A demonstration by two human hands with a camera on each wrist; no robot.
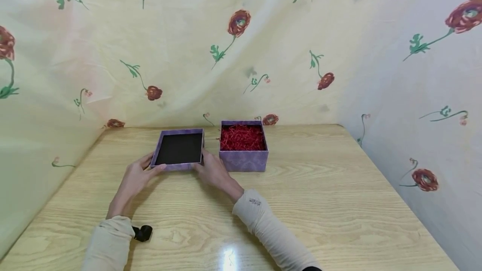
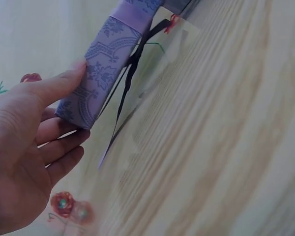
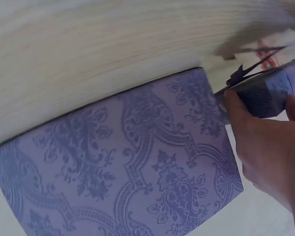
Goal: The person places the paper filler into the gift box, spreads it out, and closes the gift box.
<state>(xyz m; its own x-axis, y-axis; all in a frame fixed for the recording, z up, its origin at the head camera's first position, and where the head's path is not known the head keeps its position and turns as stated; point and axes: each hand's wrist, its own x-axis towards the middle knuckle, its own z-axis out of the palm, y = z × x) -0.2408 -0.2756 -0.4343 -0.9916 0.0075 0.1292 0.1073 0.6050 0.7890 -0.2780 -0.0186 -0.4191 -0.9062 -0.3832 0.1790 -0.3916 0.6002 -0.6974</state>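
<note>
A purple patterned box lid (image 1: 179, 149) is tilted with its black inside facing up. My left hand (image 1: 136, 177) grips its near left corner, thumb on the rim and the other fingers around the side and under. My right hand (image 1: 214, 171) pinches the near right corner. A dark ribbon (image 2: 132, 73) hangs from the lid's underside in the left wrist view. Just right of the right hand stands the matching purple box (image 1: 244, 161), its top uncovered, full of red shredded paper (image 1: 242, 138). Its patterned side fills much of the right wrist view.
A light wooden table (image 1: 320, 195) lies beneath everything. Flowered cloth (image 1: 188, 53) hangs behind it and along both sides. A small black object (image 1: 143, 233) is beside the left sleeve.
</note>
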